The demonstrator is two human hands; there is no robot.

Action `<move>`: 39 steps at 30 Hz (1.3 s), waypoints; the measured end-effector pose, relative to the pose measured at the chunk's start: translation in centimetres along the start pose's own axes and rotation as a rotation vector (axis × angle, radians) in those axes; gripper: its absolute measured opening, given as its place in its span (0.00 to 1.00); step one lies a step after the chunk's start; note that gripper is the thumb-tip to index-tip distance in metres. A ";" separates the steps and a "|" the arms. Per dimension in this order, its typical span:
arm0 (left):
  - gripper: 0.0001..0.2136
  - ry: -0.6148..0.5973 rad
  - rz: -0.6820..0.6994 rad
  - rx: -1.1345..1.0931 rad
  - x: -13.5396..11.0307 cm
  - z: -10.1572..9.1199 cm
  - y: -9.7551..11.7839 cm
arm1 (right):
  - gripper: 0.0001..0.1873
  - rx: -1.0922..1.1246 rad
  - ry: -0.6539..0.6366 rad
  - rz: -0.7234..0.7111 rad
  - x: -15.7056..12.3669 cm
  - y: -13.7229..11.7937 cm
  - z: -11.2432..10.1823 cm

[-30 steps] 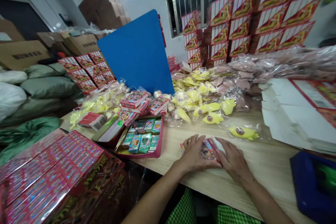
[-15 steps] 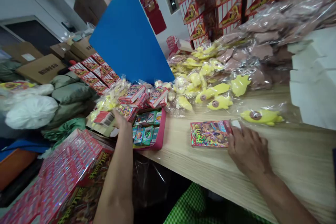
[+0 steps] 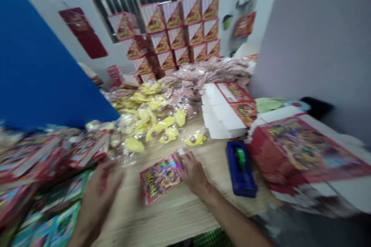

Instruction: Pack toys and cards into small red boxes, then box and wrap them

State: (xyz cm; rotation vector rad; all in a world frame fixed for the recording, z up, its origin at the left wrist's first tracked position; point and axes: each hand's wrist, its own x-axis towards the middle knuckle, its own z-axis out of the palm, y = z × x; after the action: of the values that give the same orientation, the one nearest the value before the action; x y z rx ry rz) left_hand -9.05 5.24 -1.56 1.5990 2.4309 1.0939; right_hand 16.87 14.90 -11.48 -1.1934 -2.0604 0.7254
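Observation:
A flat, shiny red card box [image 3: 162, 177] with colourful printing lies at a slant on the wooden table. My right hand [image 3: 193, 171] is closed on its right end, where a small white flap pokes out by the fingers. My left hand [image 3: 101, 189], blurred by motion, is over the right side of a tray of teal and green card packs [image 3: 66, 220]; its thumb is apart from its fingers, and I see nothing held. Red card boxes [image 3: 89, 144] lie piled behind the tray. Bagged yellow squeeze toys [image 3: 168, 133] are spread beyond the box.
A blue tape dispenser [image 3: 241, 170] with green tape stands on the right. Beside it are an opened white-and-red carton [image 3: 223, 112] and a larger printed carton [image 3: 313, 146]. A blue board [image 3: 43, 65] rises at left. Bagged pinkish toys [image 3: 211, 71] and stacked boxes [image 3: 179, 34] fill the back.
The view has swung right, bringing the tape dispenser and cartons into sight. My left hand has come back from the red box pile to the tray's side. The card box is now tilted more.

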 end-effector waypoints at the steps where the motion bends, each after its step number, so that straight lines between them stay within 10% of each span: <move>1: 0.25 -0.169 0.124 -0.007 -1.5 1.9 0.3 | 0.13 -0.017 0.003 0.001 -0.1 -0.1 -0.2; 4: 0.27 -0.537 0.282 0.085 -4.6 6.0 1.5 | 0.17 -0.059 -0.003 -0.007 -0.4 -1.1 -1.4; 8: 0.18 -0.659 0.205 0.193 -4.1 7.0 3.8 | 0.30 -0.201 0.087 0.060 1.4 -2.4 -6.4; 13: 0.27 -0.354 0.180 -0.005 3.3 6.3 8.5 | 0.43 -0.702 0.139 0.603 6.6 -1.5 -15.8; 18: 0.35 -0.128 0.244 -0.155 7.4 7.4 11.7 | 0.30 -0.729 -0.005 0.701 8.0 -0.5 -18.6; 28: 0.21 -0.382 0.263 -0.456 -1.9 10.4 6.7 | 0.19 -0.779 -0.144 0.646 9.0 0.3 -20.2; 39: 0.19 -0.361 0.149 -0.631 -4.5 11.9 1.3 | 0.18 -0.776 -0.220 0.711 10.1 -1.0 -22.9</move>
State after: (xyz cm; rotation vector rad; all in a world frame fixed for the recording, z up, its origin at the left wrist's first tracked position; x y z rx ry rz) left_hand -1.31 8.19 -11.30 1.5860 1.5502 1.2817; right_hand 29.72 26.68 6.48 -2.4487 -2.1530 0.3398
